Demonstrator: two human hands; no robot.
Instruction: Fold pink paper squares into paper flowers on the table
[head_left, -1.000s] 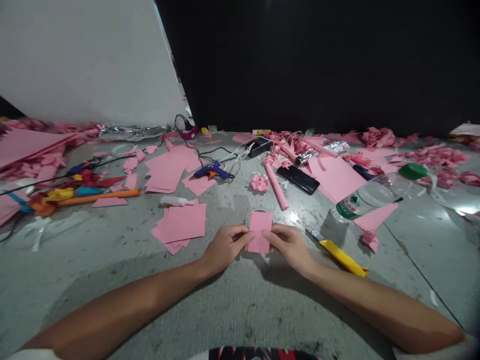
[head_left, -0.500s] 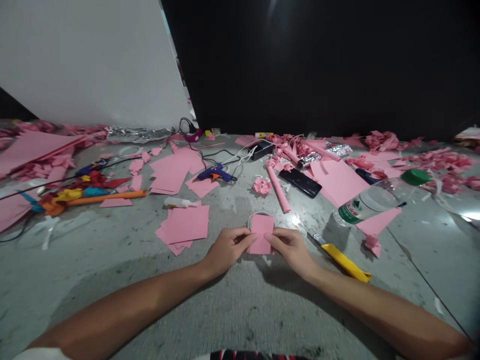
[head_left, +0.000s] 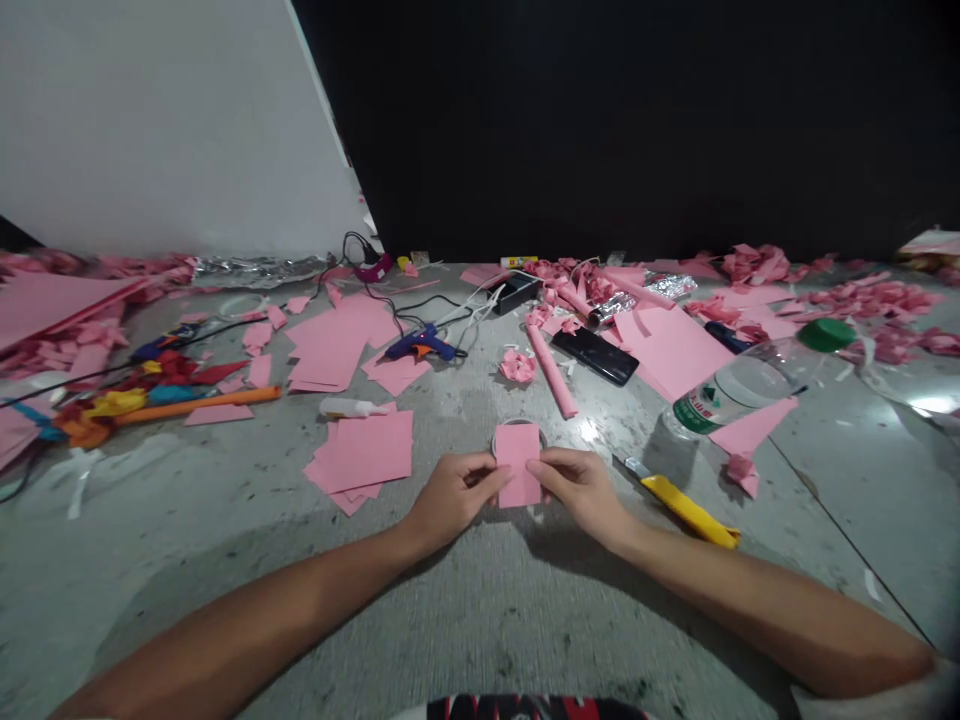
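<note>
A small upright rectangle of pink paper (head_left: pixel 519 450) is pinched between my two hands in the middle of the view. My left hand (head_left: pixel 457 497) grips its left edge, thumb in front and fingers behind. On the opposite edge, my right hand (head_left: pixel 581 490) holds it the same way. Just behind the paper a round rim, perhaps a tape roll (head_left: pixel 543 438), shows in part; the rest is hidden. A yellow utility knife (head_left: pixel 690 510) with its blade out lies right of my right hand. Left of my left hand is a stack of pink paper squares (head_left: pixel 371 448).
A glue bottle (head_left: pixel 349 408) lies above the stack. Farther back are a blue glue gun (head_left: pixel 424 343) with cords, a paper rose (head_left: pixel 518 366), a rolled pink tube (head_left: pixel 553 372) and a phone (head_left: pixel 596 356). A plastic bottle (head_left: pixel 750 385) leans at right; balloon flowers (head_left: pixel 127 402) lie left.
The camera view has shifted slightly, so the surroundings appear a little farther left and the black panel fills more. Both hands keep the same hold on the pink paper.
</note>
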